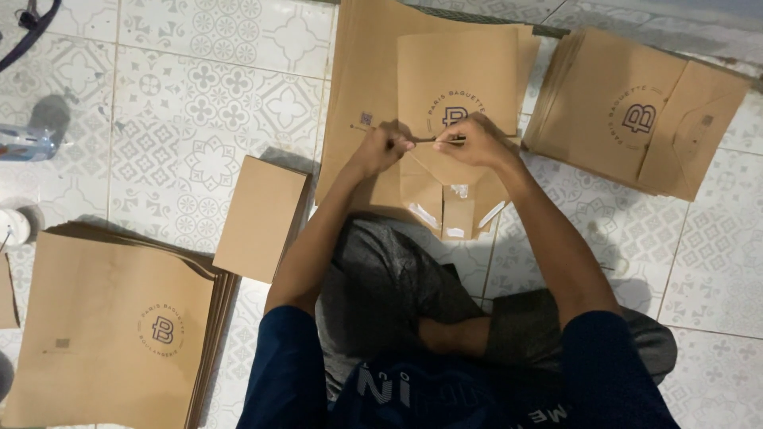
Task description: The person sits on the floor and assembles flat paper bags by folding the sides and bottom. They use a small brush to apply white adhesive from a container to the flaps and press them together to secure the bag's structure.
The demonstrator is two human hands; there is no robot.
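A flat brown paper bag (457,83) with a round printed mark lies on the tiled floor in front of me, its bottom end opened into folded flaps (457,208) with pale glue strips. My left hand (380,147) and my right hand (475,141) rest side by side on the bag's fold line, both pinching a thin dark stick (433,141) pressed across the paper. Beneath this bag lies a larger sheet of brown paper (358,71).
A stack of finished brown bags (636,111) lies at the upper right, another stack (111,334) at the lower left, and a plain brown folded piece (258,218) sits between. A plastic bottle (24,144) and a white cup (12,226) stand at the left edge. My crossed legs (397,286) fill the foreground.
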